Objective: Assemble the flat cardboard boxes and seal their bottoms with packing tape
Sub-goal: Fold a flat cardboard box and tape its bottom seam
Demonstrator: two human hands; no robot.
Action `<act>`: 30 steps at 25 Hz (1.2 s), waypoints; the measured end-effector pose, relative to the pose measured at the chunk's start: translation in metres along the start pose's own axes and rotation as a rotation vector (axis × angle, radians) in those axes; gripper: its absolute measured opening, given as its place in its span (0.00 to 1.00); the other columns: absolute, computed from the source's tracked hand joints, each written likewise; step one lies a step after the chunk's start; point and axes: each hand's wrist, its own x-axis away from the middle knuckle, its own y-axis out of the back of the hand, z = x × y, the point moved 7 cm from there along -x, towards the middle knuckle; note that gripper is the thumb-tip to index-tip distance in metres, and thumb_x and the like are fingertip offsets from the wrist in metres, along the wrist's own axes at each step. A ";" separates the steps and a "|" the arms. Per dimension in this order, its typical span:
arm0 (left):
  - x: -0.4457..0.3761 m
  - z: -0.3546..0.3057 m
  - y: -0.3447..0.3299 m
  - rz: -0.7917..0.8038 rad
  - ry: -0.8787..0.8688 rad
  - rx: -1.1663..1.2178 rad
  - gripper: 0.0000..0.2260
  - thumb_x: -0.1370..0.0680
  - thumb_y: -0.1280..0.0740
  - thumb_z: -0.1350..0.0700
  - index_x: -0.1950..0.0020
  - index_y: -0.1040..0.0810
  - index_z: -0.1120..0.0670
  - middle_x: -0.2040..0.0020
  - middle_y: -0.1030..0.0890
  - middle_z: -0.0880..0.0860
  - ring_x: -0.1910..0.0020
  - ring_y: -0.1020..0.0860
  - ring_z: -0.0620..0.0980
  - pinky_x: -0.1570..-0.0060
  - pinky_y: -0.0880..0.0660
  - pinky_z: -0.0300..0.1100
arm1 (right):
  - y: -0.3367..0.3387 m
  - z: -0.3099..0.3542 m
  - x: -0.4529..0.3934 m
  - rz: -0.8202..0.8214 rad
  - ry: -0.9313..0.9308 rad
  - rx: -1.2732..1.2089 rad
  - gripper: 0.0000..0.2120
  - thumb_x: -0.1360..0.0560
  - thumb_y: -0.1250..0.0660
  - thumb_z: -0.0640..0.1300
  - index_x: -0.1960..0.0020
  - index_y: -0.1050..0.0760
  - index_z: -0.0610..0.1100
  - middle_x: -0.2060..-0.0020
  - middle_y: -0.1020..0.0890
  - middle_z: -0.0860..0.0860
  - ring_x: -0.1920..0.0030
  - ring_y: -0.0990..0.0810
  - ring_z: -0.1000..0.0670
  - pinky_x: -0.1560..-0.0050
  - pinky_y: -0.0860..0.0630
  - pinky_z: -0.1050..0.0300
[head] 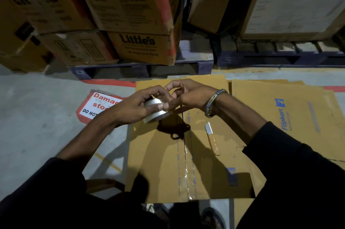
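A clear, shiny roll of packing tape (155, 110) is gripped by the left hand (134, 107) above the brown cardboard box (158, 163), whose taped seam faces up. Its edge is pinched by the right hand (188, 94). An orange-handled cutter (211, 138) lies on the box.

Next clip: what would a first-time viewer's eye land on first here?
Dead centre, the left hand grips a roll of clear tape while the right hand picks at it, both above a brown box whose seam is partly taped. A box cutter lies on that box to the right, and a red-and-white floor sign shows at left.
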 end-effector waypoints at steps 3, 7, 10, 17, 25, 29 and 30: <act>-0.005 0.005 0.003 -0.038 0.003 -0.074 0.09 0.19 0.29 0.52 0.39 0.18 0.50 0.43 0.18 0.46 0.38 0.22 0.49 0.37 0.24 0.49 | 0.007 -0.005 0.004 -0.116 -0.099 -0.121 0.21 0.30 0.22 0.30 0.40 0.21 0.40 0.55 0.13 0.43 0.54 0.12 0.45 0.54 0.15 0.52; -0.008 0.014 0.007 -0.094 0.073 -0.085 0.08 0.20 0.26 0.52 0.41 0.17 0.47 0.43 0.17 0.45 0.39 0.21 0.47 0.37 0.25 0.53 | 0.015 -0.010 0.003 -0.266 -0.164 -0.158 0.21 0.32 0.22 0.26 0.43 0.21 0.37 0.51 0.13 0.37 0.54 0.11 0.42 0.54 0.14 0.48; -0.008 0.013 0.010 -0.122 0.108 -0.067 0.09 0.24 0.23 0.53 0.44 0.14 0.48 0.46 0.16 0.44 0.43 0.21 0.45 0.42 0.26 0.46 | 0.017 -0.014 0.002 -0.351 -0.191 -0.161 0.25 0.35 0.21 0.26 0.42 0.23 0.40 0.51 0.14 0.37 0.54 0.12 0.40 0.53 0.14 0.43; -0.010 0.012 0.018 -0.220 0.205 -0.002 0.12 0.31 0.17 0.55 0.49 0.11 0.49 0.52 0.12 0.46 0.47 0.15 0.46 0.38 0.20 0.53 | 0.024 -0.010 0.004 -0.544 -0.156 0.015 0.30 0.41 0.15 0.32 0.48 0.27 0.48 0.53 0.16 0.43 0.60 0.13 0.44 0.62 0.14 0.46; -0.011 0.009 0.020 -0.248 0.273 0.126 0.10 0.30 0.19 0.58 0.50 0.11 0.52 0.52 0.12 0.48 0.51 0.16 0.40 0.47 0.24 0.42 | 0.022 -0.005 0.014 -0.561 -0.072 -0.108 0.29 0.38 0.18 0.32 0.42 0.26 0.45 0.50 0.15 0.40 0.51 0.14 0.41 0.51 0.15 0.43; -0.011 0.004 0.006 -0.177 0.123 0.124 0.08 0.27 0.21 0.58 0.49 0.13 0.52 0.47 0.13 0.51 0.41 0.18 0.52 0.37 0.24 0.53 | 0.015 -0.012 0.026 -0.161 -0.293 -0.429 0.25 0.29 0.26 0.26 0.34 0.27 0.37 0.49 0.14 0.38 0.53 0.12 0.45 0.53 0.15 0.54; -0.011 0.006 0.003 -0.152 0.107 0.108 0.09 0.26 0.21 0.57 0.47 0.14 0.51 0.45 0.14 0.51 0.39 0.20 0.53 0.34 0.25 0.56 | 0.015 -0.014 0.026 -0.097 -0.306 -0.453 0.26 0.27 0.28 0.26 0.32 0.27 0.39 0.48 0.13 0.39 0.52 0.12 0.46 0.53 0.15 0.55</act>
